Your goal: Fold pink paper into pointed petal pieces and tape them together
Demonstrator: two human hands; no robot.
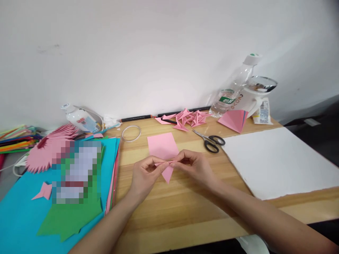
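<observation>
Over the middle of the wooden table, my left hand (145,174) and my right hand (194,165) pinch a folded piece of pink paper (167,174) between thumbs and fingertips. Its pointed end hangs down toward me, and its upper edge shows as a thin fold between my thumbs. Just behind the fingers lies a flat pink paper sheet (162,144); my hands cover its near edge, so I cannot tell whether it is joined to the held piece. Scissors (211,141) with black handles rest to the right, blades pointing away to the left.
Folded pink paper pieces (189,118) lie along the wall. Farther right stand a water bottle (234,86) and a mug (246,97), with a white board (283,162) in front. Blue paper (111,155), green paper (76,220) and a pleated pink paper ring (43,155) fill the left side.
</observation>
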